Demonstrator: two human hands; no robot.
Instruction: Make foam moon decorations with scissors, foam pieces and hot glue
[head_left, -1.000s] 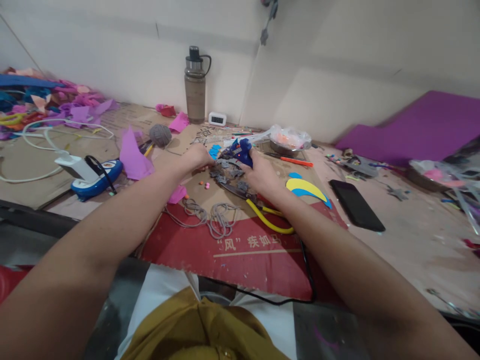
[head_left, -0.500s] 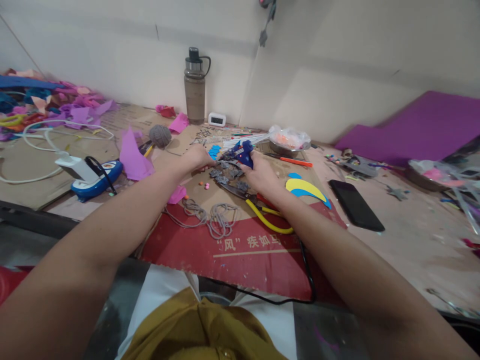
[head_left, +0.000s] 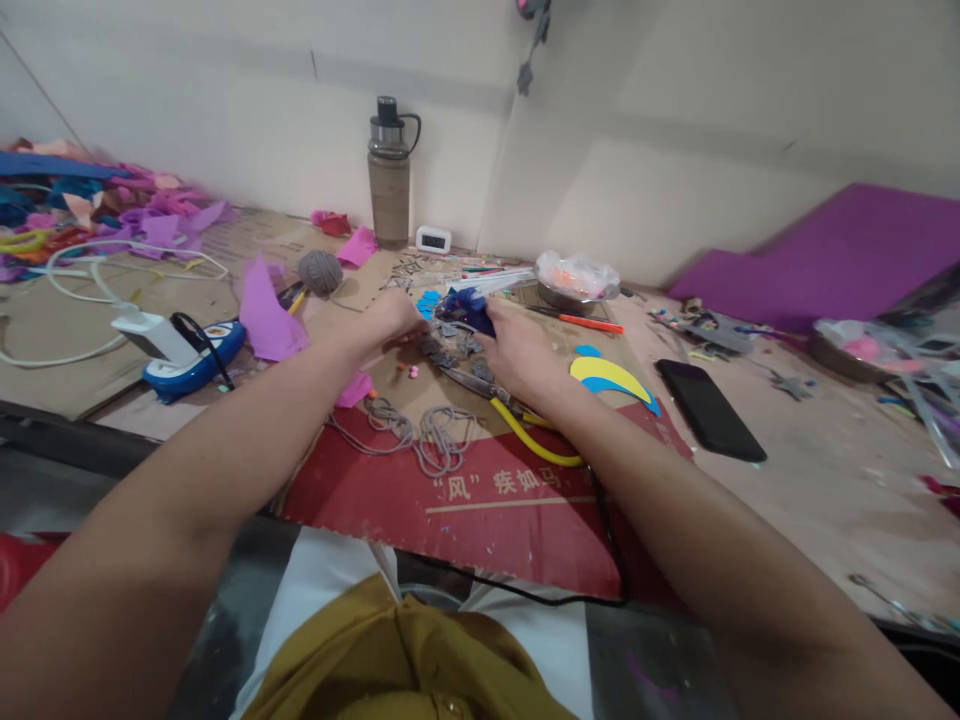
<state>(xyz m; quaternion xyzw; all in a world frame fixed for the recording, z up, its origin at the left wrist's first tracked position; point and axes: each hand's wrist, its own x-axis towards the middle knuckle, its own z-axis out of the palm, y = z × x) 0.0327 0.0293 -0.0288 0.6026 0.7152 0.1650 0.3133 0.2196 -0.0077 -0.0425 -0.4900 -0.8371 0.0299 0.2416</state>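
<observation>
A cluttered bench (head_left: 817, 520) stands against a pale wall (head_left: 637, 120). Over cardboard (head_left: 487, 540) at its middle, a blue glue gun (head_left: 480, 317) has swung slightly left and lower, bringing it nearer the left hand (head_left: 394, 317). The right hand (head_left: 521, 345) has its grip closed around the gun; the left fingertips are hidden, so I cannot tell their grip. Grey pieces (head_left: 471, 344) lie beneath; nearer the person are yellow-handled pliers (head_left: 525, 437) and loose grey cord (head_left: 444, 442).

- Bottle (head_left: 389, 195), upright by the wall (head_left: 637, 120)
- Clock (head_left: 433, 239), just beside the bottle
- Phone (head_left: 711, 410), lying flat
- White charger (head_left: 154, 333) on a blue socket (head_left: 181, 380)
</observation>
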